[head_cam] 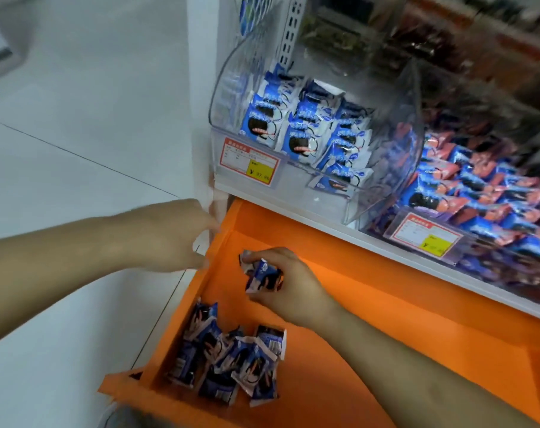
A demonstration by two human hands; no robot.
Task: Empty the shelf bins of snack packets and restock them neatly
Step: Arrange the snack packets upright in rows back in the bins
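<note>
Snack packets (pixel 228 362) lie in a loose, overlapping heap at the near-left corner of the orange drawer (pixel 370 304), likely dumped there as a staging spot while the bins above get emptied. Farther into the orange drawer, above that heap, the right hand (pixel 281 282) holds a single packet (pixel 262 274); fingers (pixel 256 257) curled over its top edge, thumb under, a closed pinch grip, packet lifted off the drawer floor or nearly so, can't tell if it touches. Judgement: it's either being picked up for restocking or set down, blur doesn't settle which. The left hand (pixel 170 236) is at the orange drawer's left wall, just outside the rim, fingers straight-ish and loosely spread, holding nothing; whether the tips touch the wall, can't tell, motion blur. Probably steadying the drawer or reaching to help. Beyond the orange drawer, directly above its back edge, the left clear bin (pixel 231 97) sits on the white shelf (pixel 339 223) with blue-white packets stood roughly in rows, partly filled, with bare space at its front; price tag (pixel 247 162) on its front. Right of that, also above the orange drawer, a second clear bin (pixel 414 118) is piled with blue-and-red packets (pixel 478 186), its own price tag (pixel 423 236) in front. Upper shelf goods blurred, unreadable.
</note>
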